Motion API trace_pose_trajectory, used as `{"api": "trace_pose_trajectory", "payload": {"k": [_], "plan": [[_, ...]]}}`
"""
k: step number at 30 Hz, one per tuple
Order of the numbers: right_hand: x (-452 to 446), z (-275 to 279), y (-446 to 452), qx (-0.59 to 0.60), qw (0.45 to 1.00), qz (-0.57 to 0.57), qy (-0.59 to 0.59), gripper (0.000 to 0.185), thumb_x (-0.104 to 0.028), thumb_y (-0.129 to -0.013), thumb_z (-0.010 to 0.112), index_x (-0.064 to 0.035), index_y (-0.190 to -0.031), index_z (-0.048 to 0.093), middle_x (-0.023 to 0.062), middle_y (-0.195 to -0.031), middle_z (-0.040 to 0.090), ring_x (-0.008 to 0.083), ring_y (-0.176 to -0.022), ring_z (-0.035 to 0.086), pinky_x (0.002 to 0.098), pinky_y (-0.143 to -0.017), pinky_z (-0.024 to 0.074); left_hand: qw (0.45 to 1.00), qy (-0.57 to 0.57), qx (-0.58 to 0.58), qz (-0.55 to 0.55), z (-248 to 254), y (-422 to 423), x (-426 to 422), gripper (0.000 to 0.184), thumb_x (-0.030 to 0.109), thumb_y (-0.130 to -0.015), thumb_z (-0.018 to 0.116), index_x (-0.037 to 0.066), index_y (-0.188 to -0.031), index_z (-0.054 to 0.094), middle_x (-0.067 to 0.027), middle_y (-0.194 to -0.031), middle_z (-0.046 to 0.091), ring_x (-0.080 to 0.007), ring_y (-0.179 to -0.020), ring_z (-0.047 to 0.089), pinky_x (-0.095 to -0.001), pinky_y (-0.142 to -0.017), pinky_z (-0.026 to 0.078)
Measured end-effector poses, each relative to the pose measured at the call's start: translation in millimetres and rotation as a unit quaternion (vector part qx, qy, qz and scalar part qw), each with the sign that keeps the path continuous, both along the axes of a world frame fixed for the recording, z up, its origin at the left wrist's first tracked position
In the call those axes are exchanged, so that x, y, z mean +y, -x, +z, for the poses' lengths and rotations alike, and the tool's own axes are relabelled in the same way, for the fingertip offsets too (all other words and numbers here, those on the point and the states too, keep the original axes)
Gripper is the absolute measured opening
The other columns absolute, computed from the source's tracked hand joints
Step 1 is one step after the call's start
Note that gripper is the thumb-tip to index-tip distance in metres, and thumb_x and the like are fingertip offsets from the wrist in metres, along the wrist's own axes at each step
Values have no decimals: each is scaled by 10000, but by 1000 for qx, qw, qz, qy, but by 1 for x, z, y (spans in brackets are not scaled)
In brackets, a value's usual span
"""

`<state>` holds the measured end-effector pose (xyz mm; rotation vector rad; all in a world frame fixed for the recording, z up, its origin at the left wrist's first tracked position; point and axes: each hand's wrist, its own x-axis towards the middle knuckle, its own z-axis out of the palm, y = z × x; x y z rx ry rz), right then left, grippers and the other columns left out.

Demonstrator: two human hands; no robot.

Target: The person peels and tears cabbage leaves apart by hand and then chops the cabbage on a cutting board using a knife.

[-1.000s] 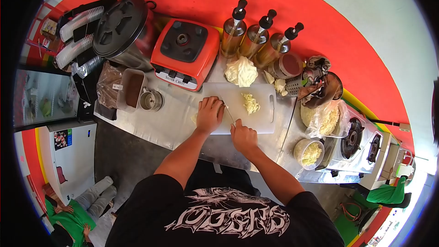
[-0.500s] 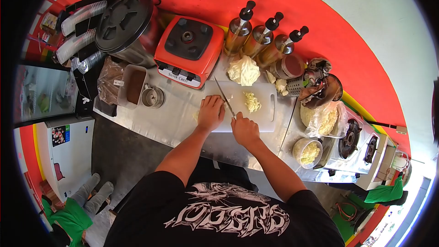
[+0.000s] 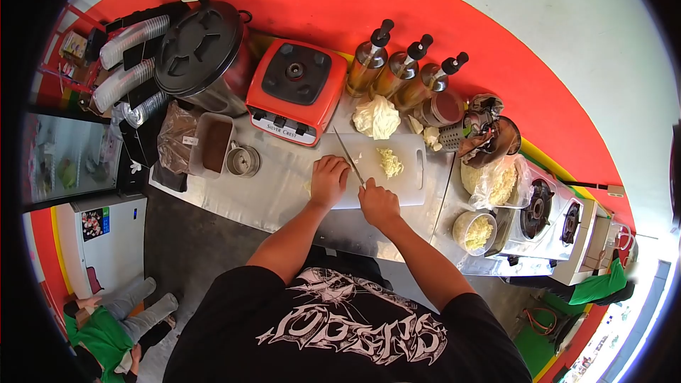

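My right hand [image 3: 379,203] is closed round the handle of a knife [image 3: 346,150], whose blade points up and left over the white cutting board [image 3: 408,190]. Left of the blade, my left hand [image 3: 329,179] rests on the board with bent fingers; whatever lies under them is hidden. A small pile of shredded cabbage [image 3: 389,162] lies on the board to the right of the knife. Just behind the board sits a larger piece of cabbage [image 3: 377,118].
Behind stand a red blender base [image 3: 298,85], a lidded pot [image 3: 201,50] and three pump bottles [image 3: 367,64]. At right are a tub of shreds [image 3: 474,232] and a gas stove [image 3: 545,213]. People in green sit lower left [image 3: 106,333] and far right [image 3: 599,285].
The view has shifted slightly. Compared with a second ago, the knife blade shows longer and reaches farther up and left. Both hands remain in nearly the same places.
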<state>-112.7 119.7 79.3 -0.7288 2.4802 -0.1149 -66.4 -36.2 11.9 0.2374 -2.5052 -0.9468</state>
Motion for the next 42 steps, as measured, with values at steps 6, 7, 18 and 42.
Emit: {"api": "trace_pose_trajectory", "payload": {"k": [6, 7, 18, 42], "plan": [[-6, -15, -22, 0, 998, -60, -19, 333, -368, -1027, 486, -37, -1038, 523, 207, -809, 719, 386, -777, 731, 483, -712, 586, 1000, 14, -12, 19, 9, 0, -2, 150, 97, -783, 768, 87, -912, 692, -35, -984, 680, -285, -1007, 612, -424, -874, 432], [-8, -13, -20, 1, 998, -62, -19, 333, -368, -1027, 486, -37, -1038, 523, 207, -809, 719, 386, -777, 731, 483, -712, 586, 1000, 14, -11, 17, 12, 1, -1, 150, 97, -783, 768, 87, -912, 692, -35, -984, 680, -285, -1007, 612, -424, -874, 432], [-21, -18, -31, 6, 994, -107, -3, 326, -360, -1026, 486, -35, -1021, 519, 235, -824, 711, 427, -797, 718, 508, -743, 577, 997, -7, -74, 8, 8, 1, -7, 63, 76, -796, 730, 77, -858, 720, -27, -967, 638, -249, -974, 629, -384, -777, 556], [-23, -18, -51, 7, 990, -139, -4, 332, -380, -1022, 499, -50, -1038, 524, 204, -835, 729, 395, -790, 731, 493, -731, 586, 996, 0, -90, -7, 11, -1, -11, 42, 67, -819, 698, 68, -848, 728, -44, -923, 705, -279, -968, 647, -390, -808, 549]]}}
